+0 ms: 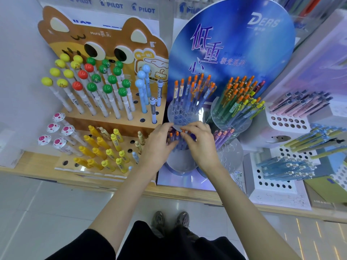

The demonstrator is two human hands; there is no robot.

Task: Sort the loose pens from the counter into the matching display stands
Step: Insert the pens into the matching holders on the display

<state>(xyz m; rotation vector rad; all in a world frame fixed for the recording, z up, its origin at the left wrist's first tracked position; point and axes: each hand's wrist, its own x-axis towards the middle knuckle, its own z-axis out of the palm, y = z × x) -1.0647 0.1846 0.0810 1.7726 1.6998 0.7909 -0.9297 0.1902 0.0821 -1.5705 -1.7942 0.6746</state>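
The left hand [159,142] curls round the orange-topped pens [177,136] standing in the low tier of the blue stand [234,44], near the counter's [187,194] front edge; the right hand [200,145] pinches their tops. They look light, stiff and slick, best pinched high on the barrel.

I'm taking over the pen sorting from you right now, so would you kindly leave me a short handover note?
Left hand: fingers curled round the orange-topped pens in the blue stand's low front holder.
Right hand: pinching pen tops in the same cluster.
Done: cat stand and upper right holder hold pens.
Left: seat these pens; the upper left holder has free holes. No loose pens show on the counter.
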